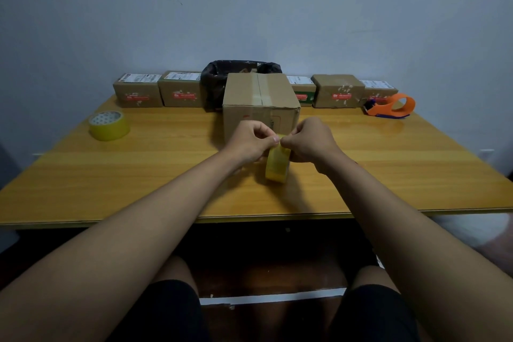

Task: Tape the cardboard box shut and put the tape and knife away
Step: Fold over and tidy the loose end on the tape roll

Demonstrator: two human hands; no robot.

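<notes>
A brown cardboard box (261,100) stands mid-table with its top flaps down and a strip of tape along the seam. Just in front of it a yellow tape roll (277,165) stands on edge between my hands. My right hand (308,140) holds the roll from the right. My left hand (251,140) pinches at the top of the roll with thumb and fingertips, close to my right fingertips. A second yellow tape roll (109,125) lies flat at the left. No knife is visible.
An orange tape dispenser (392,107) sits at the back right. Several small labelled cardboard parcels (137,90) line the table's back edge, with a black bag-lined bin (222,78) behind the box. The wooden table (138,175) ends near my knees.
</notes>
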